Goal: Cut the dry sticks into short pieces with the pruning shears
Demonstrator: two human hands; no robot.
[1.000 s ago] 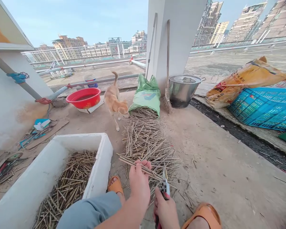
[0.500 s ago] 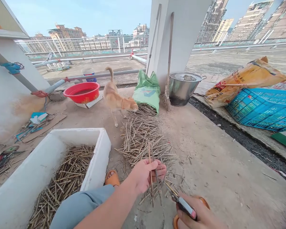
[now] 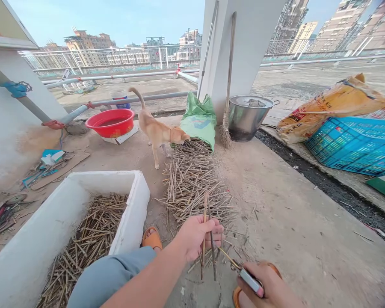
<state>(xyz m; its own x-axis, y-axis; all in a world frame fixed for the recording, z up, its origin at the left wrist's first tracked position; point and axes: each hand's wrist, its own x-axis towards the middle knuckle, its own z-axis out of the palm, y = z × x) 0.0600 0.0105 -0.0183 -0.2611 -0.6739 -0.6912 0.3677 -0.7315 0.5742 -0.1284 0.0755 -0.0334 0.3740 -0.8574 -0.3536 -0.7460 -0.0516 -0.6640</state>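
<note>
My left hand is closed on two thin dry sticks, pinched under the thumb and held nearly upright. Below and to the right, my right hand grips pruning shears with a pale grey handle. A thin yellowish length reaches from the shears toward my left fingers; whether it is a blade or a stick I cannot tell. Beyond my hands, a heap of cut sticks spreads over the floor from a green sack. More short sticks lie inside a white foam box at the left.
A tan dog stands by the sack, head at the sticks. Behind it is a red basin. A broom and a lidded metal pot stand by the pillar. A blue crate and yellow sack are at right.
The sticks in my left hand have turned slightly and stand closer together. My right hand with the shears has barely shifted. The dog has moved its body left and its head nearer the sack.
</note>
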